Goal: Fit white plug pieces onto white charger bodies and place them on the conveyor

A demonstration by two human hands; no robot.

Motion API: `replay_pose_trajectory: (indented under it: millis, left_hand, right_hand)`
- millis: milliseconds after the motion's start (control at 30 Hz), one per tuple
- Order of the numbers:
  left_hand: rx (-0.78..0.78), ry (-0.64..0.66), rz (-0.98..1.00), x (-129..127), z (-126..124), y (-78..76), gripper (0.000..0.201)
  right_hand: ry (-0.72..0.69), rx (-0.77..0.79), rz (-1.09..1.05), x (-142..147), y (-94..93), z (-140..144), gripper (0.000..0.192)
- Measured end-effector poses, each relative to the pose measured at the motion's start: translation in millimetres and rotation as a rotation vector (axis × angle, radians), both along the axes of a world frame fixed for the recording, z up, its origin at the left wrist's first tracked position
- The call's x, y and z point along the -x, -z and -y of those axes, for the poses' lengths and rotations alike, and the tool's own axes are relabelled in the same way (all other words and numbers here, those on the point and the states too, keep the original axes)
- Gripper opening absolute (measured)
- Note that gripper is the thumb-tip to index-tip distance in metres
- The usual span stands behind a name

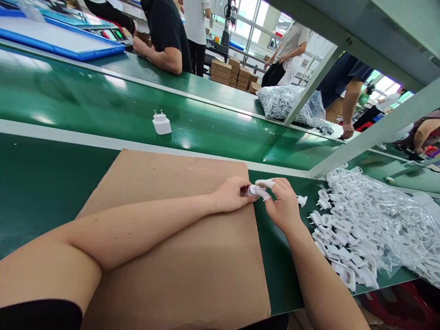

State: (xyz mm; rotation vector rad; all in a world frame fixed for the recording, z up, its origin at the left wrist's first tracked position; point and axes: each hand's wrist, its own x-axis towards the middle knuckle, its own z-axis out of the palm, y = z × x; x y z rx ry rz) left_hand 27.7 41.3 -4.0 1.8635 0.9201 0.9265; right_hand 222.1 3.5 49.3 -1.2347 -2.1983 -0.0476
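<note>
Over the right edge of a flat cardboard sheet, my two hands meet at a small white plastic charger part. My left hand grips it from the left, fingers closed round it. White finger covers sit on the thumb and a finger of my right hand, which pinch the same part from the right. The fingers hide much of it. Just beyond my right hand lies a loose white plug piece. To the right spreads a pile of white plug pieces, spilling from a clear plastic bag.
A white two-pin charger stands on the green belt behind the cardboard. A slanting metal post rises at the right. Farther back are a filled plastic bag, a blue-rimmed tray, stacked cartons and several people.
</note>
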Motion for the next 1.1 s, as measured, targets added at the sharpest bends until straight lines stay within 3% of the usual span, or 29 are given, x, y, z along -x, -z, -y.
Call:
replay_pose_trajectory:
  millis: [733, 900, 1100]
  left_hand:
    - [-0.015, 0.024, -0.041, 2.8, 0.1, -5.6, 0.023]
    - [0.067, 0.059, 0.005, 3.4, -1.5, -6.8, 0.024]
    - [0.169, 0.075, 0.070, 3.5, -5.4, -4.8, 0.037]
  right_hand:
    - [-0.033, -0.033, 0.091, 1.2, 2.8, -5.6, 0.030]
    - [0.037, -0.041, 0.226, 4.5, -4.7, -3.3, 0.030]
    - [0.045, 0.035, 0.222, 6.5, -9.6, -4.1, 0.029]
